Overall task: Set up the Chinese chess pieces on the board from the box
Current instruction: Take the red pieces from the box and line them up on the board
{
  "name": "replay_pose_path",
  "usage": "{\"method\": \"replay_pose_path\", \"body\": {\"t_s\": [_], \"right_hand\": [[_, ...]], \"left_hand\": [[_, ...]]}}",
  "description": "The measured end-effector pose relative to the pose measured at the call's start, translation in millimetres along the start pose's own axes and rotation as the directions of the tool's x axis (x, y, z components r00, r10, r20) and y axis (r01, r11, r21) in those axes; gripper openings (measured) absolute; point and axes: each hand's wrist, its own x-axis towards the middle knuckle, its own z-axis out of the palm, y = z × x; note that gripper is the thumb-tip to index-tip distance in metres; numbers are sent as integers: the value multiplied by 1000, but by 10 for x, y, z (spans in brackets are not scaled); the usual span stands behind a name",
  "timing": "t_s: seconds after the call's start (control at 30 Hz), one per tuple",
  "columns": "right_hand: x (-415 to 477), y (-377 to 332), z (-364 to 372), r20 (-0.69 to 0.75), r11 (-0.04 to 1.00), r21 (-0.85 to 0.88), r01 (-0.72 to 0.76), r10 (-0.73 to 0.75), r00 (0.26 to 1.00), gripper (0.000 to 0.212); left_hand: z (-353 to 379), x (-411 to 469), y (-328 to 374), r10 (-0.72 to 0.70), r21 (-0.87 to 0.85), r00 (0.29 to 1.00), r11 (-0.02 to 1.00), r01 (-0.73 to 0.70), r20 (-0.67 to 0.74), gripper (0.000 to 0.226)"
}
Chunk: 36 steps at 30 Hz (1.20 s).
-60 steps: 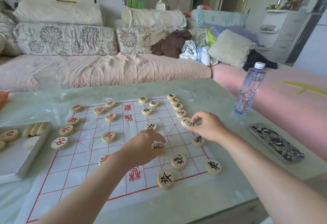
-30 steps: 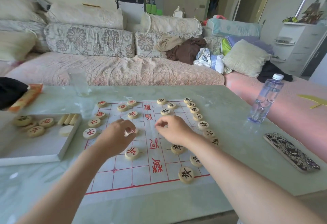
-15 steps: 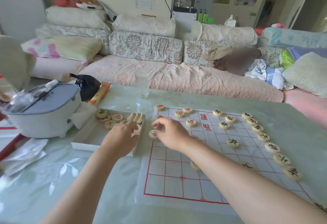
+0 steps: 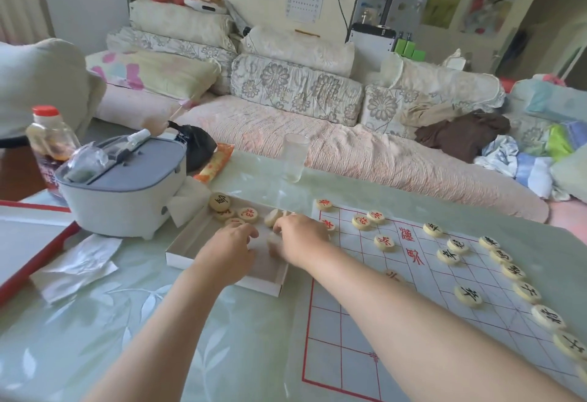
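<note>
The white shallow box [image 4: 187, 244] lies left of the board [image 4: 346, 325], a white sheet with a red grid. Several round wooden pieces [image 4: 219, 201] lie at the box's far end, and a few stand on edge [image 4: 273, 217]. My left hand [image 4: 227, 250] is inside the box with its fingers bent down; what they touch is hidden. My right hand [image 4: 300, 238] reaches across the box's right side and its fingertips pinch a pale piece [image 4: 273, 244]. Red pieces [image 4: 361, 221] sit at the board's far left, black pieces [image 4: 468, 295] along its right.
A clear glass [image 4: 295, 158] stands beyond the box. A white container with a grey lid [image 4: 124, 185] and a red-capped bottle [image 4: 50, 134] are at the left, crumpled paper [image 4: 79, 261] in front of them. A sofa runs behind the table.
Both hands left the board and went left to the box. My right hand moved from the board's left edge into the box, and the view swung left with them.
</note>
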Motion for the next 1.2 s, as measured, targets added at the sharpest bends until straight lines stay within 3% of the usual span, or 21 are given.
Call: {"method": "replay_pose_path", "body": {"t_s": [0.2,0.37,0.53,0.6,0.7,0.8,0.9,1.07,1.2], "right_hand": [[-5,12,22,-38,998,61,20,-18,999,31],[-48,-3,-20,34,916,396,58,-78,996,32],[-26,-23,-51,71,908,417,34,-70,995,30],[8,-16,-56,71,925,380,22,-53,996,33],[38,-10,-75,118,970,241,38,-68,991,20],[79,-18,-132,-25,988,141,62,-59,998,18],[197,31,-148,-126,994,96,57,-44,991,23],[358,30,-62,-28,987,-125,105,-109,994,46],[421,-33,72,-99,945,-289,154,-190,977,30]], "left_hand": [[-82,24,-74,2,-33,1000,999,-3,-18,39],[-64,18,-32,9,-64,1000,998,-8,14,55],[-37,-5,27,35,-43,997,999,-32,70,65],[1,-3,46,19,-16,998,1000,-18,59,64],[53,4,93,-33,75,999,997,31,19,49],[41,37,122,-82,144,997,986,80,8,33],[21,107,77,-118,177,992,978,108,44,37],[-6,135,-31,-122,148,986,983,105,111,47],[-47,123,-48,-114,188,988,978,93,100,45]]}}
